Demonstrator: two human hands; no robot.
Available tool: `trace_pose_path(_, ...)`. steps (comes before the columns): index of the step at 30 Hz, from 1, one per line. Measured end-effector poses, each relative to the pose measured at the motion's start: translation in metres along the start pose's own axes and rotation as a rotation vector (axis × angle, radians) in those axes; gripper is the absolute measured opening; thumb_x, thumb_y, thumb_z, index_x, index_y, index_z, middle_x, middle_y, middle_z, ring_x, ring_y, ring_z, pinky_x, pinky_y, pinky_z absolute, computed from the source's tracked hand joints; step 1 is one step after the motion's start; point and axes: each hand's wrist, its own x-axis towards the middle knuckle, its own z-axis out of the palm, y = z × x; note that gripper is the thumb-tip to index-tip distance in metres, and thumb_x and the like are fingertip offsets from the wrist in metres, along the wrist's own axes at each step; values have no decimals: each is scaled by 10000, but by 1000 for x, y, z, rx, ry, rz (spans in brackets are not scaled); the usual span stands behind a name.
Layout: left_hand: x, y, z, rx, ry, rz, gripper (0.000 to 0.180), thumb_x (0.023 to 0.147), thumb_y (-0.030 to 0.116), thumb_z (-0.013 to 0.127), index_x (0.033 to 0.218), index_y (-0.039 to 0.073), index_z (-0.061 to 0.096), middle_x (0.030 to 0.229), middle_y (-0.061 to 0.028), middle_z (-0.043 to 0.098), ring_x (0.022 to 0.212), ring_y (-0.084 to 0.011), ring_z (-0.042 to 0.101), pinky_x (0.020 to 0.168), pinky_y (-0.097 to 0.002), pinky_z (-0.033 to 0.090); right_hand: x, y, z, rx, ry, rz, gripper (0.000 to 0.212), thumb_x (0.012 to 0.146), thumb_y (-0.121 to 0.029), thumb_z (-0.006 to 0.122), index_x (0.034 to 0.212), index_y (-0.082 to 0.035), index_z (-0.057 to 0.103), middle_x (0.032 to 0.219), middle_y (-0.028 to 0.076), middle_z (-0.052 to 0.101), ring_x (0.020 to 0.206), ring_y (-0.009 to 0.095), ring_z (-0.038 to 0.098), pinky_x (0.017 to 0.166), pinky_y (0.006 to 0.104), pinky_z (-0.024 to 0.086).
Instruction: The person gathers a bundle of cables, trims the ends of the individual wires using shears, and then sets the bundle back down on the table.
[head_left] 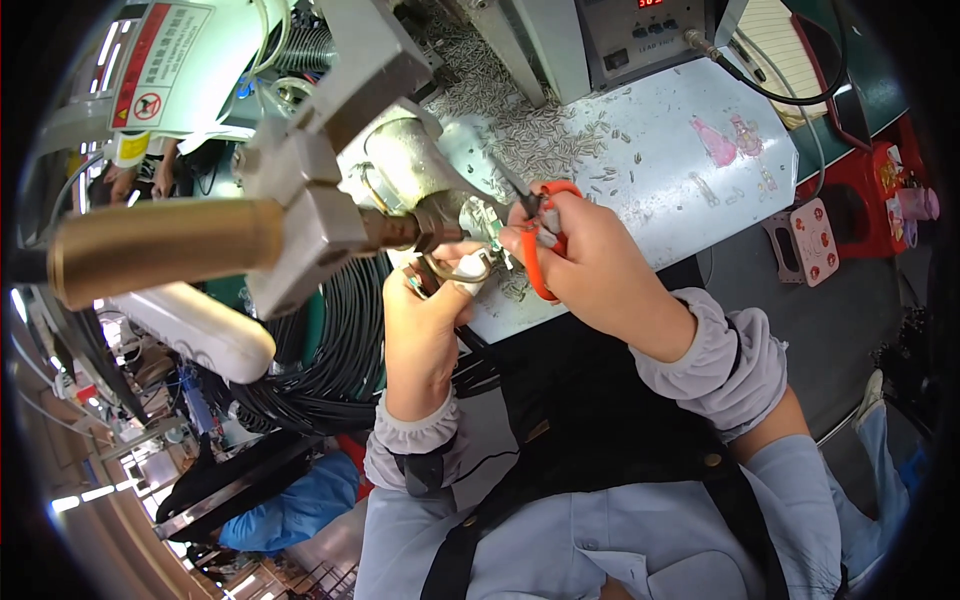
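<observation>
My right hand is closed around a pair of scissors with orange handles; their dark blades point up and left. My left hand pinches a small white part, from which a thin cable seems to curve. A small green-and-white piece shows between the two hands, close to the scissors; its exact kind is too small to tell. Both hands are just beside the metal tip of a machine arm, which partly hides the left fingers.
A brass-coloured cylinder on the machine arm juts out at left. Many small metal bits litter the metal worktop. Black cable coils lie left of my forearm. A control box stands at the back.
</observation>
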Motion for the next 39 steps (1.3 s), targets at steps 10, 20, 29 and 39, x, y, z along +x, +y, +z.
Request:
trace_pose_path(10,-54,-21,23,220,-101,68,163,860,126,490,890,-22,553,723,-15,535,660,-108,486,630,-230,396,-40,-26,-8,-382,169,-343,118,780,-75,589,859,3,549,660,20,550,575,60,481,526,197,382)
trace_pose_path(20,-63,-27,20,2,-187,73,108,804,18,541,905,-20,547,782,-27,544,683,-79,502,618,-206,399,-59,-15,-9,-72,-58,-176,108,749,-39,639,827,4,577,666,52,581,578,85,539,511,205,413)
trace_pose_path(29,-57,-36,28,-10,4,388,173,766,-32,576,926,-17,513,807,-40,547,680,-90,515,637,-179,404,-71,-7,4,79,39,-73,147,770,-76,633,865,0,552,654,52,580,485,67,504,427,204,382)
trace_pose_path(39,-61,-30,20,-123,-19,130,115,781,-11,569,885,-12,520,812,-36,543,736,-91,523,674,-187,408,-59,6,-6,-236,-138,-204,237,850,-194,534,723,5,555,596,73,583,441,100,522,378,224,377)
